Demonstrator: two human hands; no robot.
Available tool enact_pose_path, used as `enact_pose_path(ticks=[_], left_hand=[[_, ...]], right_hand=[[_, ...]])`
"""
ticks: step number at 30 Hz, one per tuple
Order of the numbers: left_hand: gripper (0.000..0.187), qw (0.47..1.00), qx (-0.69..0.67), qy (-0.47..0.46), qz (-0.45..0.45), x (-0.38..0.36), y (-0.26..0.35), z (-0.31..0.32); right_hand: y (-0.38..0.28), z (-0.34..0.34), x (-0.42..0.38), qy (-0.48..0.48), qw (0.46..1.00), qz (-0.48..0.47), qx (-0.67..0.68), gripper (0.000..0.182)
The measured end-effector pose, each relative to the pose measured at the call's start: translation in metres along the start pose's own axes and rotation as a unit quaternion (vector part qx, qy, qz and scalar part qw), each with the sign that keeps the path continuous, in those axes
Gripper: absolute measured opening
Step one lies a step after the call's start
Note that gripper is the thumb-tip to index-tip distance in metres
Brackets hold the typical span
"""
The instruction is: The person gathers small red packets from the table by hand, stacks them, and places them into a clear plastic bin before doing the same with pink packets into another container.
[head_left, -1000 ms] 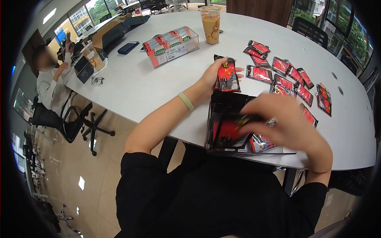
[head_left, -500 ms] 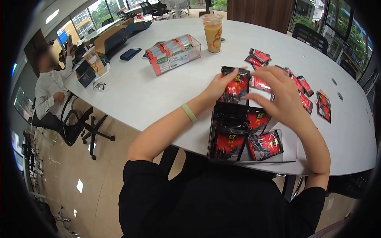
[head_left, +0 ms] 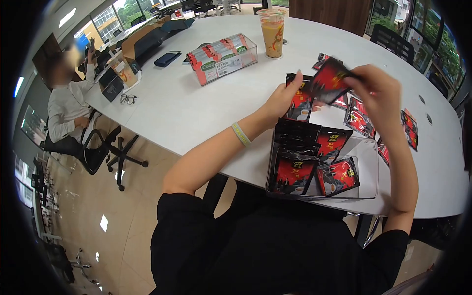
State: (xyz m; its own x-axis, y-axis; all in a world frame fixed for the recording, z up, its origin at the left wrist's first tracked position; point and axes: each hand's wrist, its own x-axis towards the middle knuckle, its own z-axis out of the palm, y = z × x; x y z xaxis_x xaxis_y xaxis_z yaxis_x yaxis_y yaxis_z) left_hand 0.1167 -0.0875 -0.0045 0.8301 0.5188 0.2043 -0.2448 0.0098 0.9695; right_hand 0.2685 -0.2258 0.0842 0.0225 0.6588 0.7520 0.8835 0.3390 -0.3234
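My left hand (head_left: pixel 282 104) is closed around a black-and-red coffee sachet (head_left: pixel 298 109), held upright beyond the box with the thumb along its top edge. To its right, my right hand (head_left: pixel 383 93) pinches another coffee sachet (head_left: pixel 326 82) by its right side; it is tilted, blurred by motion and partly overlaps the left hand's sachet in this view. Right below my hands, a clear plastic box (head_left: pixel 368 185) stands at the table's near edge. Sachets (head_left: pixel 294 173) stand in a row along its left side, and one more sachet (head_left: pixel 338 177) leans at the front right.
Loose sachets (head_left: pixel 360 123) lie scattered on the white table (head_left: pixel 221 113) beyond and right of the box. A clear bin of silver-and-red packs (head_left: pixel 221 58), a drink cup (head_left: pixel 272 37), a dark blue case (head_left: pixel 167 59) and glasses (head_left: pixel 129 99) stand or lie farther off. A person (head_left: pixel 69 105) sits at left.
My right hand had its thumb and fingers apart beside the left hand's sachet; now it pinches a sachet and holds it up. The camera view has shifted slightly.
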Motion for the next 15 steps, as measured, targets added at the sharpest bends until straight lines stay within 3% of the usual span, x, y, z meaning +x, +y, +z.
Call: enact_pose_path(ticks=[2,4,7,8,10,12,15], left_hand=[[0.061,0.992,-0.122,0.022,-0.017,0.003,0.001,-0.003],[0.064,0.99,-0.135,0.032,-0.008,0.009,-0.007,-0.009],[0.06,0.982,-0.176,0.044,-0.044,0.008,-0.006,-0.014],[0.062,0.985,-0.174,0.009,-0.01,0.013,-0.013,-0.018],[0.065,0.988,-0.148,0.027,-0.025,0.011,-0.009,-0.015],[0.066,0.989,-0.148,0.024,-0.021,0.012,-0.01,-0.017],[0.066,0.981,-0.195,0.01,-0.02,0.011,-0.011,-0.015]], right_hand=[[-0.014,-0.016,0.001,0.039,0.991,0.04,0.12,0.008],[-0.029,-0.028,-0.002,0.053,0.976,0.054,0.206,0.008],[-0.047,-0.038,-0.015,-0.132,0.958,0.066,0.245,0.013],[-0.054,-0.034,-0.018,-0.204,0.95,0.048,0.233,0.015],[-0.067,-0.019,-0.026,-0.275,0.948,-0.05,0.153,0.017],[-0.065,0.001,-0.038,-0.361,0.913,-0.101,0.162,0.02],[-0.072,0.009,-0.041,-0.374,0.911,-0.045,0.165,0.026]])
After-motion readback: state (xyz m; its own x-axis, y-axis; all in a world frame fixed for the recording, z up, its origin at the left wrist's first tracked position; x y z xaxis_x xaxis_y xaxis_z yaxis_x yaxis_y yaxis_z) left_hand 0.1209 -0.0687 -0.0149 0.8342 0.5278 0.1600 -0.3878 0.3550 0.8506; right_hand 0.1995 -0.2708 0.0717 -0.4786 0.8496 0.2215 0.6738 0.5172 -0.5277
